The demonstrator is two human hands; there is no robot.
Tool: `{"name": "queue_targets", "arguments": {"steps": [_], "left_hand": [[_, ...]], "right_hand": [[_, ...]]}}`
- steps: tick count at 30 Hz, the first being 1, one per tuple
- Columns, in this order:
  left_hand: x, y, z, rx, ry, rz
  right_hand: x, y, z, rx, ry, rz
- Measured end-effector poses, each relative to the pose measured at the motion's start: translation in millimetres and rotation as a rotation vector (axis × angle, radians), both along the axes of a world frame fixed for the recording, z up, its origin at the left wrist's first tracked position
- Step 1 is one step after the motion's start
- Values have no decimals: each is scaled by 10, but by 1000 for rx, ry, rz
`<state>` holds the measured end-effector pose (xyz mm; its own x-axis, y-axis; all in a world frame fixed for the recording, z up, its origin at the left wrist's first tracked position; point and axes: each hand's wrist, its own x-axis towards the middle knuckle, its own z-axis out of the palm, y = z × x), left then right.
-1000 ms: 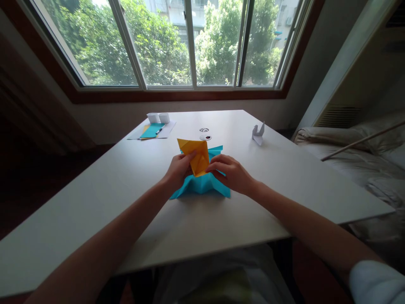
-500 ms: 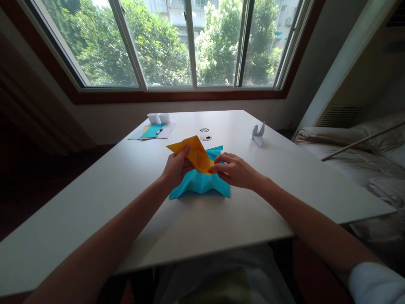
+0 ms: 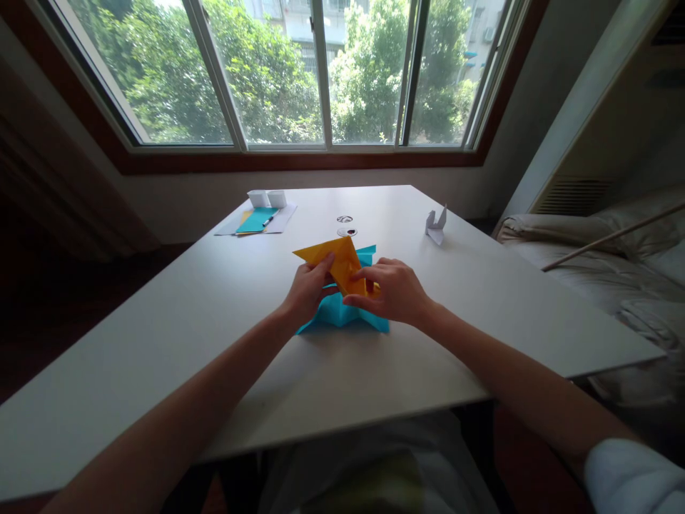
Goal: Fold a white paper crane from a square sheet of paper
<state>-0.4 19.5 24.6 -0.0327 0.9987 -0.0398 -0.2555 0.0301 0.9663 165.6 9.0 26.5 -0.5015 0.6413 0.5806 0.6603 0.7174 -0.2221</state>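
A folded orange-yellow origami paper (image 3: pixel 337 258) is held up over the middle of the table, its pointed tip toward the left. My left hand (image 3: pixel 310 285) pinches its left side, thumb on the front face. On the paper's right part, my right hand (image 3: pixel 396 289) has its fingers closed around the fold, hiding the lower right corner. Beneath both hands a blue creased paper (image 3: pixel 342 313) lies on the table with raised corners, partly covered by the orange-yellow paper and my hands.
On the white table (image 3: pixel 160 343), a white folded paper figure (image 3: pixel 436 227) stands at the right. Far left are white paper boxes (image 3: pixel 266 198), a blue sheet (image 3: pixel 258 220) and a pen (image 3: pixel 270 218). Two round printed marks (image 3: pixel 347 231) lie beyond my hands.
The orange-yellow paper has moved slightly right and turned. My right hand has shifted from its lower corner further onto its face; my left hand still grips it.
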Motion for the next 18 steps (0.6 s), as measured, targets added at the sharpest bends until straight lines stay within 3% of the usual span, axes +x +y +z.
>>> {"name": "queue_targets", "arguments": {"steps": [6,11,18], "left_hand": [[0,6,-22,-12,11,23],[-52,44,-35,3,41,16],[-17,20,-24,14,32,14]], "right_hand": [[-90,-31,-67,-5,1,-29],[-38,11,-28,-151,156,-132],[13,58,13,-287,268,-63]]}}
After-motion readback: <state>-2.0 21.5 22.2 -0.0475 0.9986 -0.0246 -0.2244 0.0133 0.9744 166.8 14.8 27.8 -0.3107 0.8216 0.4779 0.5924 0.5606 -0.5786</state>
